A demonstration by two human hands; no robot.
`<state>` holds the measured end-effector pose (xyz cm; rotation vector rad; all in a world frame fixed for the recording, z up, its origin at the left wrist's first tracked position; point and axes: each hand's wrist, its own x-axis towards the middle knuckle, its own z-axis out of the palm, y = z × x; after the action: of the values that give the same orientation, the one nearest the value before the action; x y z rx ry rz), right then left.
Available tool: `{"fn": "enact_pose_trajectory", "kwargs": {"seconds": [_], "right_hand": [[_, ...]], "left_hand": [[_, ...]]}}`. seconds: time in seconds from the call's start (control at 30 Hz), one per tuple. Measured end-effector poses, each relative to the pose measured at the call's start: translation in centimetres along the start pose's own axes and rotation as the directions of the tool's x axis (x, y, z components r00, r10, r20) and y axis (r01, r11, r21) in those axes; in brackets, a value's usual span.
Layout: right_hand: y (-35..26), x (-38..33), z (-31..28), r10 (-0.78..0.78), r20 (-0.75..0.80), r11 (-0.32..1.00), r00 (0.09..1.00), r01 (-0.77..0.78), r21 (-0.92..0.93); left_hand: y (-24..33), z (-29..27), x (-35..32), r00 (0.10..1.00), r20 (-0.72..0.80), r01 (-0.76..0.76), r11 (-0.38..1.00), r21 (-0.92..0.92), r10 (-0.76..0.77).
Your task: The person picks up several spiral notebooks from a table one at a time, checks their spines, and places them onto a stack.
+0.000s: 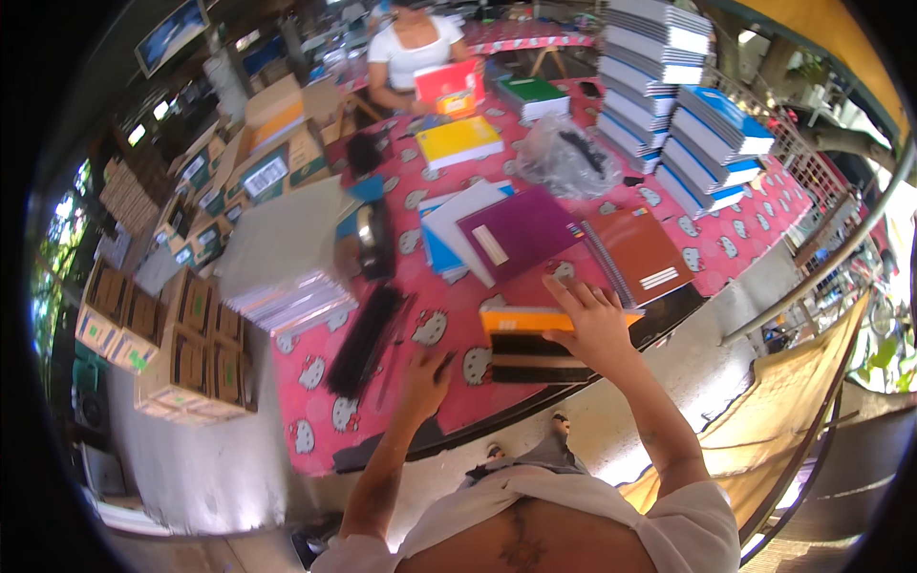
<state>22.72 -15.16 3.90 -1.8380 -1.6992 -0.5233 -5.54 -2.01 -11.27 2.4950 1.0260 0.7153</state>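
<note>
Two hands at a pink patterned table (449,315)
Right hand (594,325) lies flat, fingers released, on an orange notebook (521,320); left hand (425,374) pinches a black pen (445,362).

The right hand (597,325) lies flat on an orange-covered notebook (521,320) topping a dark-edged stack near the six o'clock edge of the desk (449,401), which wears a pink cat-print cloth. The left hand (425,377), at seven o'clock from it, pinches a small dark object, fingers (441,363) curled. Black binding combs (365,339) lie at nine o'clock. A purple notebook (521,231) and a brown spiral notebook (640,253) lie at twelve o'clock.
</note>
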Motion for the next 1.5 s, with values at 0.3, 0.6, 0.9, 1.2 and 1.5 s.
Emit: {"fn": "enact_pose_trajectory", "kwargs": {"seconds": [0.3,0.6,0.9,1.2,1.5], "right_hand": [[8.9,1.7,-5.0,-0.111,0.311,0.994,0.944,0.111,0.018],[28.0,4.4,-12.1,0.424,0.19,0.428,0.886,-0.38,0.82],[43.1,-7.8,4.6,0.633,0.387,0.639,0.671,-0.734,0.229],[43.3,-9.4,5.4,0.736,0.354,0.614,0.578,-0.789,0.013],[31.8,-13.5,3.8,0.69,0.713,-0.706,-0.122,-0.328,0.627]], "left_hand": [[20.7,-4.4,15.7,0.846,0.077,-0.532,0.845,0.053,0.527],[27.6,5.2,33.7,0.824,-0.528,-0.462,0.784,-0.415,0.206],[25.3,23.9,38.8,0.91,0.216,-0.381,0.919,0.1,0.354],[24.9,27.0,38.7,0.862,0.485,-0.269,0.945,0.185,0.15],[24.7,31.8,43.5,0.854,0.491,-0.221,0.974,0.047,0.17]]}}
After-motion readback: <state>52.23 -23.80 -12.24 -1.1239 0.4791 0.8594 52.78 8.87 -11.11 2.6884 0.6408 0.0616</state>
